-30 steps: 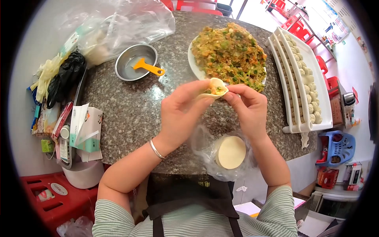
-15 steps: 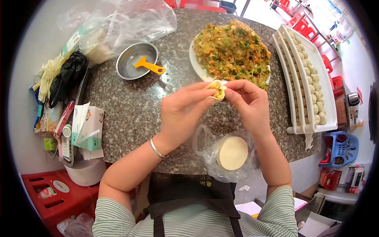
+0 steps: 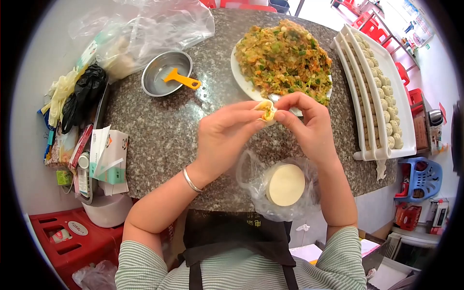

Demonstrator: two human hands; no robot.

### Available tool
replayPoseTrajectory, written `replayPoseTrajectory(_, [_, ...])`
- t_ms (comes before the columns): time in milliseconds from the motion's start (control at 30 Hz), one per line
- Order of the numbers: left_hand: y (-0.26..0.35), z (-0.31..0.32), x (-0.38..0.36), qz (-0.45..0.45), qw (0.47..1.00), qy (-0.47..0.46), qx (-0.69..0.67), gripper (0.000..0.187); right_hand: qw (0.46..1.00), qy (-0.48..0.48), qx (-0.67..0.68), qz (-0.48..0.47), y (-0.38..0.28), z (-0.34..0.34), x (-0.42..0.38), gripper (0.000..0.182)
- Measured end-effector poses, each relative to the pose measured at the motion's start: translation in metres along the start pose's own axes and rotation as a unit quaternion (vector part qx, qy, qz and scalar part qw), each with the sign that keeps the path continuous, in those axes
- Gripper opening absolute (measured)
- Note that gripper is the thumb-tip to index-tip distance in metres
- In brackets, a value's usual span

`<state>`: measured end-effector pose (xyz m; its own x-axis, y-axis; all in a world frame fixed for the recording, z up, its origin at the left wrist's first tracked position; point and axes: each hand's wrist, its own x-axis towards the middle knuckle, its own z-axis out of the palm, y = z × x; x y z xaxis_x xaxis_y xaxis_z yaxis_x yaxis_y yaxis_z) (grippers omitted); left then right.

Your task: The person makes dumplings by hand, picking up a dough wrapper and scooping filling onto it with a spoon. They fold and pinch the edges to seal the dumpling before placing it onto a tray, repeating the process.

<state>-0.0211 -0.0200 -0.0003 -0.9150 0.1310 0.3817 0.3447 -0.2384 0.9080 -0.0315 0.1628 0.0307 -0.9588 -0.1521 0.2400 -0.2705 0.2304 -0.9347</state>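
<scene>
My left hand (image 3: 224, 135), with a silver bangle at the wrist, supports a filled dough wrapper (image 3: 266, 111) from its left side. The fingers of my right hand (image 3: 305, 123) pinch the wrapper's right edge. Orange and green filling shows through its open top. Just beyond my hands, a white plate (image 3: 239, 72) bears a large heap of chopped filling (image 3: 285, 58), and part of a metal spoon (image 3: 274, 97) shows at its near edge. Nearer my body, a stack of round wrappers (image 3: 285, 185) sits in a clear plastic bag (image 3: 256, 193).
Stacked white trays (image 3: 408, 121) of shaped dumplings (image 3: 386, 101) stand at the right. A metal bowl (image 3: 153, 79) with a yellow-handled scraper (image 3: 182, 79) is at the back left, near plastic bags (image 3: 154, 29). A tissue box (image 3: 113, 154) lies at the left edge.
The fingers of my right hand have shifted slightly on the wrapper's edge, and its opening looks a little narrower. The spoon by the plate now shows. The whole view has shifted slightly.
</scene>
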Motion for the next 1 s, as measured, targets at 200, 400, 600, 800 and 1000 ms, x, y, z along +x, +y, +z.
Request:
replayPoseTrajectory(200, [0.003,0.0024,-0.0018,-0.075,0.996,0.04,-0.04,0.019,0.993,0.023,-0.055,-0.105,0.0055,0.0047,-0.0042,0.009])
replayPoseTrajectory(400, [0.0016,0.0023,0.0008,-0.087,0.993,0.051,-0.062,0.019,0.99,0.04,-0.075,-0.117,0.005,0.0064,-0.0041,0.007])
replayPoseTrajectory(600, [-0.0017,-0.0021,-0.0014,-0.044,0.998,-0.008,-0.051,0.02,0.999,0.001,-0.013,-0.033,0.0003,-0.0014,-0.0008,0.006])
replayPoseTrajectory(800, [0.0023,-0.0003,-0.0015,-0.092,0.994,0.02,-0.056,0.019,0.991,0.019,-0.077,-0.108,0.0032,0.004,-0.0041,0.006])
replayPoseTrajectory(1000, [0.004,0.0021,0.0012,-0.108,0.99,0.051,-0.077,0.017,0.988,0.026,-0.094,-0.12,0.0034,0.0036,-0.0042,0.006])
